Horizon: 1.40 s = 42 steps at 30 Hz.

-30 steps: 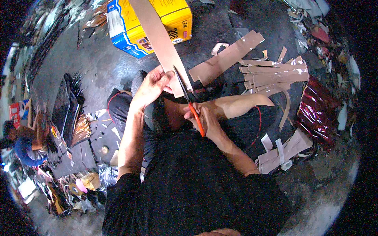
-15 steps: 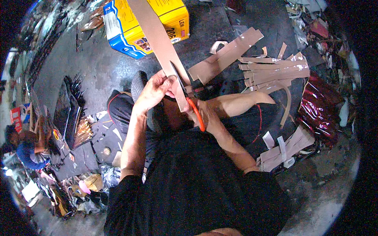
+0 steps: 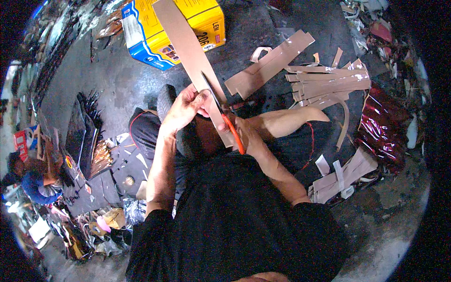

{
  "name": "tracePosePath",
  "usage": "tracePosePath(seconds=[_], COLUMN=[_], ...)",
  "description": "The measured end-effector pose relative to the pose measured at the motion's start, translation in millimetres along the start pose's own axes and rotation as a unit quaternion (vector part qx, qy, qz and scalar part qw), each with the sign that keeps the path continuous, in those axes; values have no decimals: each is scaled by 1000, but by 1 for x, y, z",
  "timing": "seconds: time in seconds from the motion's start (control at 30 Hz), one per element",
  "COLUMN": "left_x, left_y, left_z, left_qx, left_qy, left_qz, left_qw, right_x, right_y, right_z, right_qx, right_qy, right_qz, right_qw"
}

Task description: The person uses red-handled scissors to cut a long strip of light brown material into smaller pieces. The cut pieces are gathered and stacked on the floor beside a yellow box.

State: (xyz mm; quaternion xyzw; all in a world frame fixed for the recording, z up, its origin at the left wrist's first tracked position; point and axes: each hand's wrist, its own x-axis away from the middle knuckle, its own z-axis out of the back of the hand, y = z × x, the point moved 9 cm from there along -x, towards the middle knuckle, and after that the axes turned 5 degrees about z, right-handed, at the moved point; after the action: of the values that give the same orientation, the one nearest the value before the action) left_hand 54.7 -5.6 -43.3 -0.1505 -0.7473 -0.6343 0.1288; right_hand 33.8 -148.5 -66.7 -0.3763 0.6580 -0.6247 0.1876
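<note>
A long tan strip of leather-like sheet (image 3: 183,41) runs from over the yellow box down toward my lap. My left hand (image 3: 184,108) pinches it near its lower part, thumb on top. My right hand (image 3: 245,134) is closed round the orange handles of a pair of scissors (image 3: 233,132). Their dark blades lie lengthwise along the strip, pointing away from me, with the tip just beyond my left fingers. A narrower end of the strip hangs beside the handles. Part of my right hand is hidden behind the scissors and strip.
A yellow and blue box (image 3: 206,23) stands ahead. Wider tan pieces (image 3: 270,63) and a fan of narrow cut strips (image 3: 333,82) lie to the right, near dark red glossy sheeting (image 3: 383,127). Another tan bundle (image 3: 343,176) rests nearer. At far left sits another person (image 3: 40,181).
The tan strip has shifted toward me through my left hand; its far end now shows on the box and its near end reaches lower. The scissors have barely moved.
</note>
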Motion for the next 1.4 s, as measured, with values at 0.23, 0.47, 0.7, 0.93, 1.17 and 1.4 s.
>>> tracePosePath(seconds=[0.23, 0.47, 0.7, 0.93, 1.17, 1.4], left_x=[-4, -6, -18, -18, -19, -33], left_y=[30, 14, 32, 25, 32, 44], left_z=[16, 1, 21, 5, 16, 8], left_qx=[-14, -8, -20, -26, 62, -51], left_qy=[49, -7, 47, 31, 79, -1], left_qz=[-10, -1, -19, -11, -37, -32], left_qw=[999, 1000, 998, 999, 994, 998], right_x=[17, -14, 2, -32, -25, -30], right_y=[-7, -56, -33, -49, -69, -75], right_z=[0, -5, 13, 5, 6, 14], right_qx=[145, 76, 211, 187, 249, 162], right_qy=[-21, 2, 42, 62, 70, 91], right_qz=[-55, 91, 35, 111, 121, 120], right_qw=[988, 993, 976, 974, 958, 975])
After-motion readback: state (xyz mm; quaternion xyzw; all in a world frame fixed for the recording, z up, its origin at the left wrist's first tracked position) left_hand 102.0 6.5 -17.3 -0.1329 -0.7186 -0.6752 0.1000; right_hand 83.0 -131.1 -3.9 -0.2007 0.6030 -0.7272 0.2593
